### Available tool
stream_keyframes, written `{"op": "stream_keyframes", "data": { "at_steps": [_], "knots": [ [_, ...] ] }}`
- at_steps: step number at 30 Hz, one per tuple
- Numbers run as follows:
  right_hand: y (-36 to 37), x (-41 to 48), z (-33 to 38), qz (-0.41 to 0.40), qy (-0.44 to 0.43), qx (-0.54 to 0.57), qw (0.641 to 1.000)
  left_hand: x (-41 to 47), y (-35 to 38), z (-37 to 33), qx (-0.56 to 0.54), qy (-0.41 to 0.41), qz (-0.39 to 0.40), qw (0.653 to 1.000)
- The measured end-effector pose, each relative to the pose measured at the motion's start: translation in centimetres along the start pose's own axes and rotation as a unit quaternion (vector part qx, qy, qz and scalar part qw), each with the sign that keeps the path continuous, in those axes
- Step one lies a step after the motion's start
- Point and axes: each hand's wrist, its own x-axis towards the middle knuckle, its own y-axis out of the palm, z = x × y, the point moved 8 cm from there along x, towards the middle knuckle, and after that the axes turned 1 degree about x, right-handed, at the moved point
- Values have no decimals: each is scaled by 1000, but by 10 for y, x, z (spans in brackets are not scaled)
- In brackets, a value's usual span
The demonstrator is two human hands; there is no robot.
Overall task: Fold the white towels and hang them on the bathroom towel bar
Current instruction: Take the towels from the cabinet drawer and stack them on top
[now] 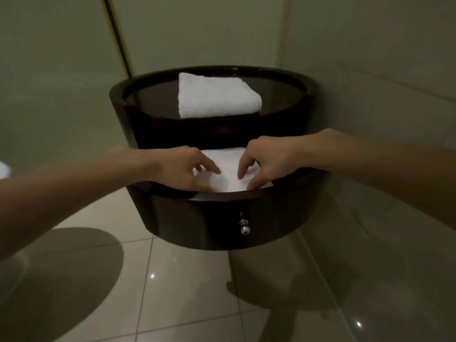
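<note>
glossy tiled floor [187,292] fills the lower view. at 12 o'clock from it a dark round two-tier shelf unit [192,225] sits in the corner. one folded white towel [217,97] lies on the top tier. a second towel [228,174] lies on the lower tier, pinched by the curled fingers and thumb of the left hand [182,169] at 9 o'clock and the right hand [269,161] at 3 o'clock. a chrome knob [245,230] sits at the unit's 6 o'clock.

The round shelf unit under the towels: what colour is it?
The shelf unit is glossy dark brown, nearly black; head view.
</note>
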Motion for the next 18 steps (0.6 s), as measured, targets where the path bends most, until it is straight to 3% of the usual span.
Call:
{"op": "stream_keyframes", "data": {
  "at_steps": [8, 18],
  "knots": [
    [18, 12, 2, 47, 13, -20, 999, 25, 21, 5, 88, -39, 81, 992],
    [12, 16, 1, 0, -2, -28, 1000, 29, 0, 1, 72, 19, -31, 997]
  ]
}}
